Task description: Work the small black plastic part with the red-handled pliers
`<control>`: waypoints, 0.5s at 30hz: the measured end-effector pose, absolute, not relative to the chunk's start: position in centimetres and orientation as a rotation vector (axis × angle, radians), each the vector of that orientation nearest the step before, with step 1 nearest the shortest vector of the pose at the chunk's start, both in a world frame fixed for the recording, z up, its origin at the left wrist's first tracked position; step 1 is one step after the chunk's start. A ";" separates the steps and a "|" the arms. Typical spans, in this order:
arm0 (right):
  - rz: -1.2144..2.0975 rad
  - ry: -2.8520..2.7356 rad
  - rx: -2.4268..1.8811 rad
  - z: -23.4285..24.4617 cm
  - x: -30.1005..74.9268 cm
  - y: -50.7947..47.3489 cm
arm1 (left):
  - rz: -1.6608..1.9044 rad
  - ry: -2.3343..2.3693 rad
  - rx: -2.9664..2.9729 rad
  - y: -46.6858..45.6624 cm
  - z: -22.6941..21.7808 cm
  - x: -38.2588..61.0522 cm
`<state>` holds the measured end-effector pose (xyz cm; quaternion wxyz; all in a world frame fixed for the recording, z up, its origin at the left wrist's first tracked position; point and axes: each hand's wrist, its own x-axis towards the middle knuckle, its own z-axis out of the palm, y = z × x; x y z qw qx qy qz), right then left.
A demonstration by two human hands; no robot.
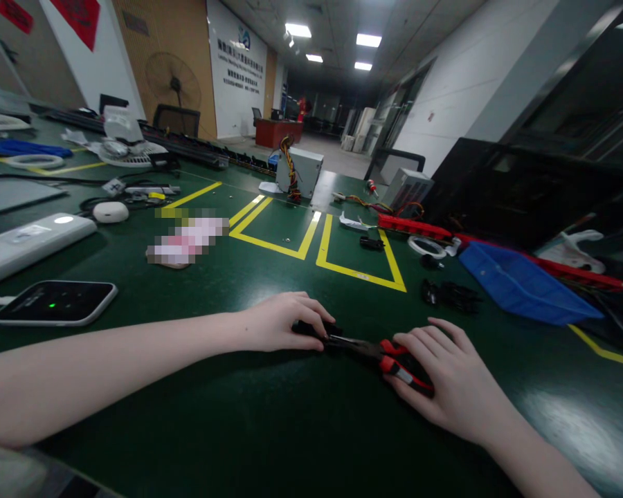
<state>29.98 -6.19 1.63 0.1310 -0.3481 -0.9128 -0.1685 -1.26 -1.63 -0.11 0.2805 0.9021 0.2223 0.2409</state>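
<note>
My right hand is wrapped round the red and black handles of a pair of long-nose pliers, whose jaws point left. My left hand pinches a small black part between thumb and fingers, just above the green tabletop. The tips of the pliers meet this black part. Fingers cover much of it, so its exact kind does not show. Whether the jaws grip it or only touch it I cannot tell.
A blue tray and a pile of black parts lie to the right. Two metal power supply boxes stand farther back. On the left are a phone, a white earbud case and a black charging pad.
</note>
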 end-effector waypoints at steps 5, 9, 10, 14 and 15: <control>-0.549 -2.572 -0.998 1.3 30.6 -5.7 | 0.671 0.556 2.447 -1.7 -0.2 -1.3; -0.572 -2.543 -0.990 1.3 30.6 -5.6 | 0.661 0.570 2.462 -1.7 -0.2 -1.4; -0.594 -2.542 -0.979 1.3 30.5 -5.6 | 0.650 0.571 2.469 -1.6 -0.3 -1.5; -0.627 -2.507 -0.997 1.2 30.0 -5.7 | 0.635 0.567 2.507 -1.6 -0.4 -1.5; -0.619 -2.496 -1.009 1.1 30.0 -5.7 | 0.640 0.569 2.516 -1.6 -0.5 -1.5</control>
